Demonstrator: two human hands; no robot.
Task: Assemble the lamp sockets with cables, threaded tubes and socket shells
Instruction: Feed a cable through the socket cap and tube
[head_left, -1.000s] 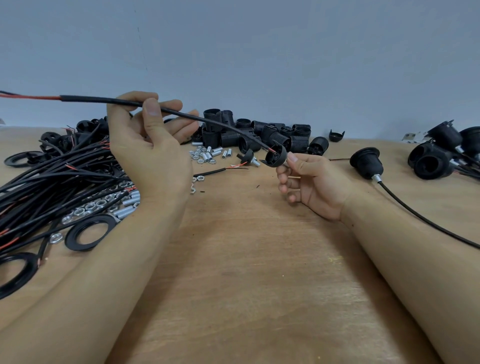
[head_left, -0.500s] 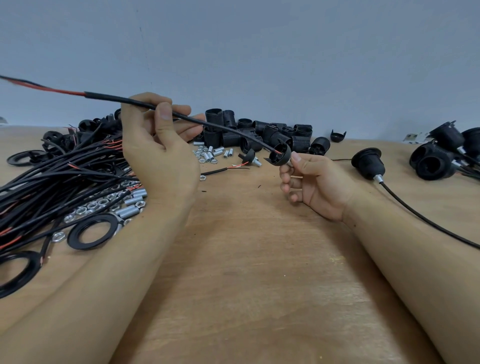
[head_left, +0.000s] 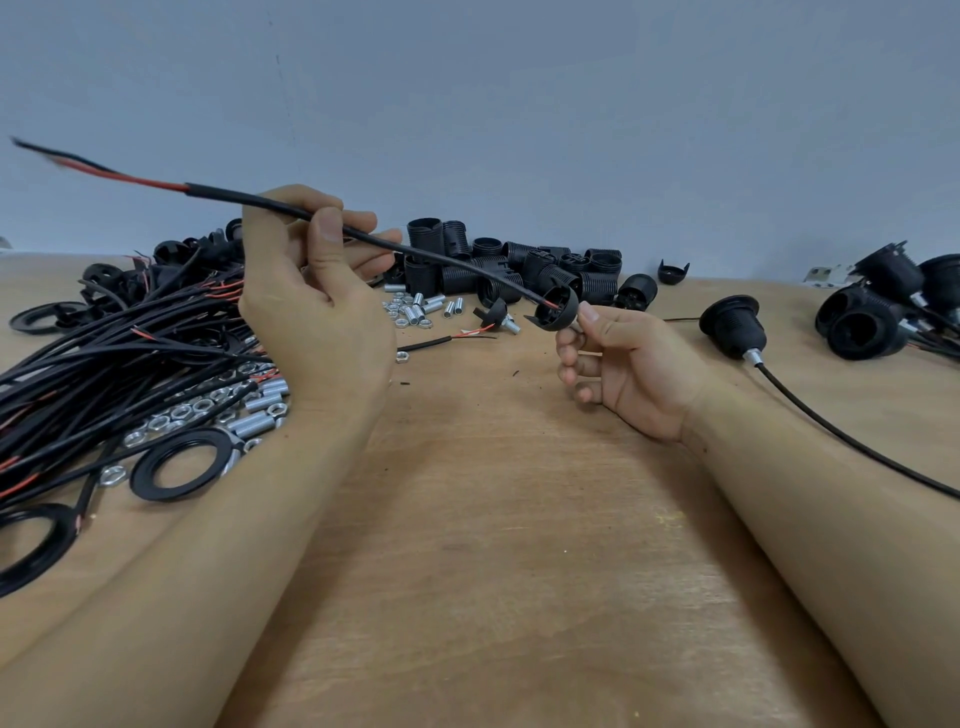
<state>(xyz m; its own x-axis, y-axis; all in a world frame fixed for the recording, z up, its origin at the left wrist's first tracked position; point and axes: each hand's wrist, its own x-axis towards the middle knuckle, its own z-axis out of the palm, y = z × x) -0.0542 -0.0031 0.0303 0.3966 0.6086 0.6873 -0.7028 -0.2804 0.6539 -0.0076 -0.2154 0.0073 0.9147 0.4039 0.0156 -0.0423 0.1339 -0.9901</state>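
Now you are threading: your left hand (head_left: 317, 317) pinches the black cable (head_left: 415, 249) between thumb and fingers, your right hand (head_left: 628, 364) grips the socket cap (head_left: 558, 312) at its fingertips, the cable's stripped end just inside the cap, so next feed it straight through toward the spare shells (head_left: 519, 265) beyond.

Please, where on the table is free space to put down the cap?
Bare table lies between the two forearms, below the left hand and right hand. Crowded: the cable bundle left, socket shells behind, finished sockets far right.
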